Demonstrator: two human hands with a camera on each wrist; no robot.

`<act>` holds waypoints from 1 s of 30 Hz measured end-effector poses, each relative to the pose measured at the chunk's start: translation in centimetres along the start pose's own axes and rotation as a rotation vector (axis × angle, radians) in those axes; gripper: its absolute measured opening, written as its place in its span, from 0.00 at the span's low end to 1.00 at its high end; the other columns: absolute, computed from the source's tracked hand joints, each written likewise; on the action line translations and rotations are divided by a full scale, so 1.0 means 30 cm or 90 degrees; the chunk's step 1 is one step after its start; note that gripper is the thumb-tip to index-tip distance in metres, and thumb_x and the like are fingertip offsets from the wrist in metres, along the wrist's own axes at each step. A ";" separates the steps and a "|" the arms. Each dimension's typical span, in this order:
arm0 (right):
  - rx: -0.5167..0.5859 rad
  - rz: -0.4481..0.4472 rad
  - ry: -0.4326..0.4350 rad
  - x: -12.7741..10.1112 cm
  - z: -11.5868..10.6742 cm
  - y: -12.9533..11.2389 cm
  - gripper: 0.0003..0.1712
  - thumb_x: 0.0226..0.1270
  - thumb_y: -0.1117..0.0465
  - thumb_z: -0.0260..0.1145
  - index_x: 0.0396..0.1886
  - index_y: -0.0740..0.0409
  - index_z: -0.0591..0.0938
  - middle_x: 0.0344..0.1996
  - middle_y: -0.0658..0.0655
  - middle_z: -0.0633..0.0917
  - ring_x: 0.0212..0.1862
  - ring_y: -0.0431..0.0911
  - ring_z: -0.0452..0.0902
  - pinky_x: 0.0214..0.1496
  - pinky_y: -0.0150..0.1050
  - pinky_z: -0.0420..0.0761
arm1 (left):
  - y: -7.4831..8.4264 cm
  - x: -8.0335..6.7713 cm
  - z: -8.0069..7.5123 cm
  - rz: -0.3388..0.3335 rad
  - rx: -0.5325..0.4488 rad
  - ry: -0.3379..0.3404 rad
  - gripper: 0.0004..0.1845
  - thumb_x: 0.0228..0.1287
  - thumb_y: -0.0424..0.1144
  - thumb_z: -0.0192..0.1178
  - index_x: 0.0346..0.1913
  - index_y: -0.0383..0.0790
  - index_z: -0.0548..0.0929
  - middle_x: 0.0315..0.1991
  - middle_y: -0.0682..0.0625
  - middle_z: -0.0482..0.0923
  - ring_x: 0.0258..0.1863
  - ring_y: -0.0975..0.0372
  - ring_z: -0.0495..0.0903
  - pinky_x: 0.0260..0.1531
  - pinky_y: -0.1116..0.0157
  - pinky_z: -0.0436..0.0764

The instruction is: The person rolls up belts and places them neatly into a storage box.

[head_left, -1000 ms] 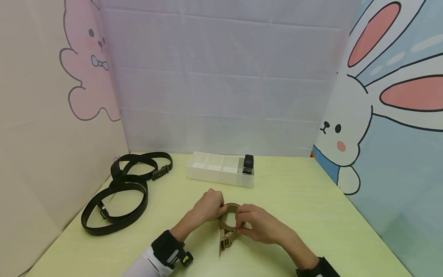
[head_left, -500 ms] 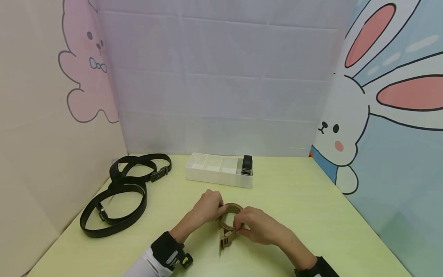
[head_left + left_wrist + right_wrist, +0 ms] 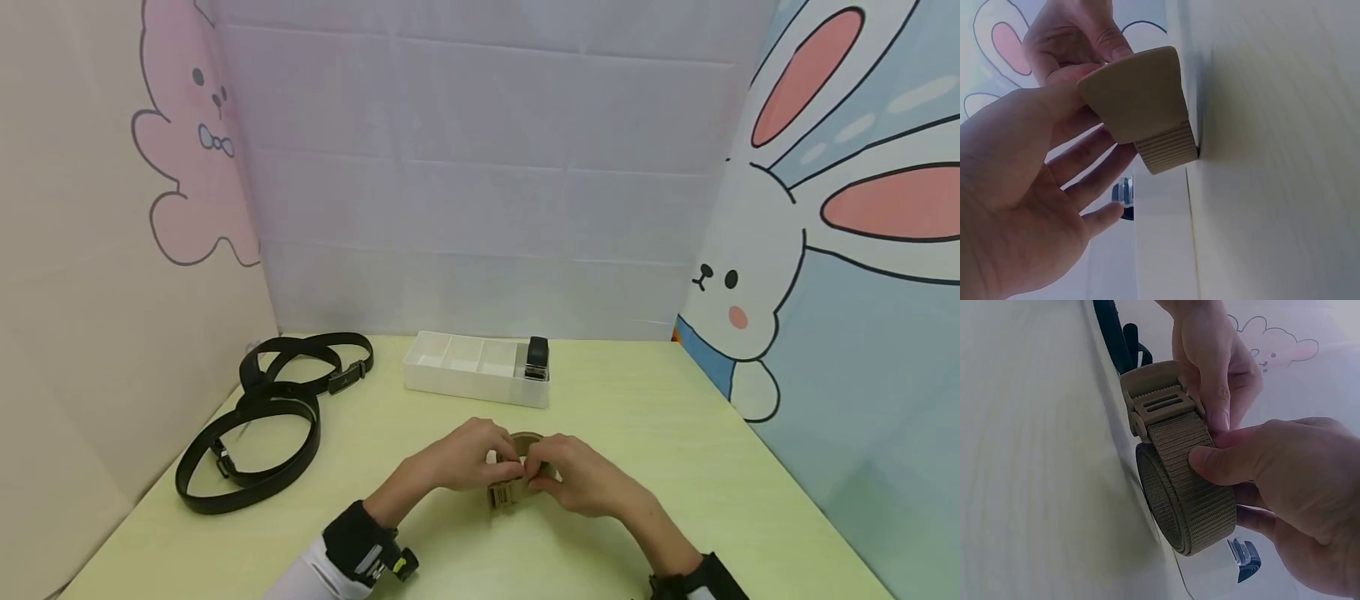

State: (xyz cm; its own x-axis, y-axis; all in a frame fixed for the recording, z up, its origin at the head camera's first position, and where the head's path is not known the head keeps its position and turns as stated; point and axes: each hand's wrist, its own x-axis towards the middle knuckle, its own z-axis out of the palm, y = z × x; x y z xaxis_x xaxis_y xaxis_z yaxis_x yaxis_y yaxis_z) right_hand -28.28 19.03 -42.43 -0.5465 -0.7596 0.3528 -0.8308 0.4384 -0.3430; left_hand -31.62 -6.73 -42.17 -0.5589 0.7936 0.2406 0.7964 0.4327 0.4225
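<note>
A tan webbing belt (image 3: 1207, 515) stands rolled in a coil on the table, its flat buckle (image 3: 1157, 400) at the near end in the head view. My left hand (image 3: 474, 454) pinches the belt beside the buckle, its other fingers spread loosely behind in the left wrist view. My right hand (image 3: 581, 477) grips the coil from the right, thumb pressed on the ribbed strap and fingers tucked behind. In the head view both hands' fingertips meet over the belt and hide part of the coil.
Behind the hands stands a white divided box (image 3: 472, 385), a rolled black belt (image 3: 537, 357) in its right compartment. Two loosely looped black belts (image 3: 225, 502) lie at the table's left. Printed cloth walls (image 3: 480, 208) enclose the back and sides.
The left hand has shifted right, from the coil's left edge to near the buckle, close to the right hand. The coil and buckle have moved slightly right.
</note>
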 end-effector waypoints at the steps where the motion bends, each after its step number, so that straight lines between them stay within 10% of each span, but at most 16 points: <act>1: 0.005 0.007 0.002 -0.002 -0.004 0.004 0.11 0.71 0.69 0.80 0.41 0.49 0.88 0.38 0.44 0.92 0.42 0.33 0.83 0.58 0.43 0.84 | 0.001 0.000 -0.001 0.009 -0.004 -0.011 0.10 0.83 0.43 0.68 0.47 0.48 0.98 0.43 0.57 0.96 0.43 0.75 0.87 0.68 0.50 0.85; 11: 0.077 -0.007 0.004 -0.007 -0.019 0.023 0.13 0.74 0.74 0.75 0.43 0.50 0.87 0.39 0.47 0.90 0.42 0.37 0.85 0.51 0.36 0.85 | 0.014 0.003 -0.006 0.012 -0.071 -0.072 0.07 0.78 0.43 0.74 0.51 0.48 0.97 0.44 0.57 0.96 0.41 0.81 0.84 0.45 0.77 0.83; 20: 0.123 -0.017 0.023 -0.013 -0.015 0.020 0.13 0.73 0.76 0.75 0.43 0.53 0.86 0.39 0.48 0.88 0.41 0.39 0.86 0.47 0.34 0.87 | 0.035 0.008 -0.009 0.003 -0.050 -0.101 0.03 0.75 0.38 0.77 0.46 0.48 0.96 0.39 0.60 0.94 0.37 0.83 0.84 0.46 0.69 0.89; 30: 0.021 -0.033 0.124 0.000 -0.021 0.016 0.14 0.67 0.72 0.81 0.44 0.52 0.88 0.47 0.52 0.91 0.56 0.45 0.87 0.63 0.44 0.88 | 0.013 -0.006 -0.013 0.028 -0.073 -0.053 0.04 0.76 0.37 0.75 0.49 0.48 0.96 0.43 0.58 0.96 0.37 0.83 0.86 0.43 0.77 0.85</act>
State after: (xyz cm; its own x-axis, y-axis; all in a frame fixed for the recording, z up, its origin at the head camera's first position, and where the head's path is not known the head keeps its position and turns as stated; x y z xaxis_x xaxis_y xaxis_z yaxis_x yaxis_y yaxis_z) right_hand -28.74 19.55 -42.05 -0.5154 -0.6725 0.5312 -0.8564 0.3822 -0.3471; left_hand -31.29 -6.87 -41.69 -0.4995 0.8453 0.1897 0.7853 0.3494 0.5112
